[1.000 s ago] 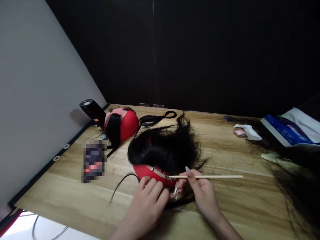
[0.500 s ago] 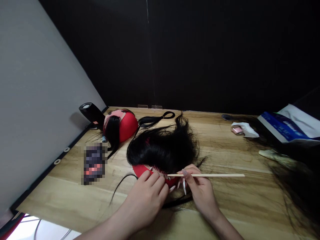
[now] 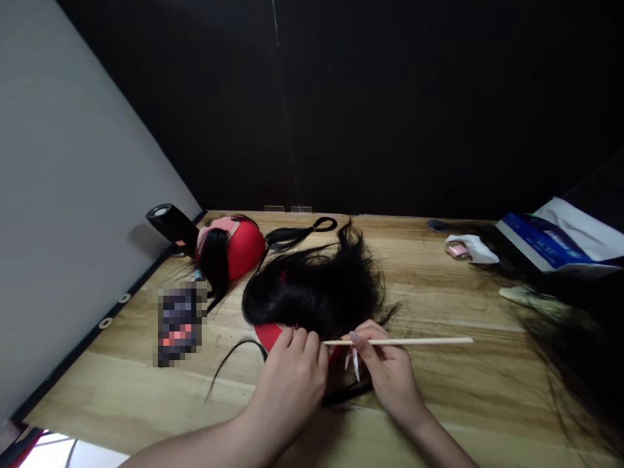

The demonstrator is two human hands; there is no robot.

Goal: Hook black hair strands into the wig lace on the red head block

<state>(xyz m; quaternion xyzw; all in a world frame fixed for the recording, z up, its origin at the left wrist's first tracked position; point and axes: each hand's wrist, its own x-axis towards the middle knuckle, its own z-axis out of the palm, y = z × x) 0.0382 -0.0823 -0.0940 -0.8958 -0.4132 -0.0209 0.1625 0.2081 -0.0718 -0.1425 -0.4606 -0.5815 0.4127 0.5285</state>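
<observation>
A black-haired wig point(image 3: 312, 292) lies over a red dome-shaped form point(image 3: 267, 335) on the table in front of me. At the near edge of that form, my left hand point(image 3: 297, 370) presses down with its fingers curled together; whatever they pinch is hidden beneath them. My right hand point(image 3: 387, 367) grips a thin pale wooden stick point(image 3: 429, 341) between thumb and fingers. The stick lies almost level, its left end reaching the wig's edge beside my left fingertips. Its very tip is too small to make out.
Behind to the left sits another red form point(image 3: 246, 250) with black hair, near a black cylinder point(image 3: 170, 224). A tied hair bundle point(image 3: 292, 235) lies behind the wig. Loose dark hair point(image 3: 585, 364) and a blue-white packet point(image 3: 546, 240) occupy the right side.
My left hand has shifted slightly over the form's near edge and now covers more of the red and the wig's edge. My right hand keeps its grip. The whole view has shifted a little.
</observation>
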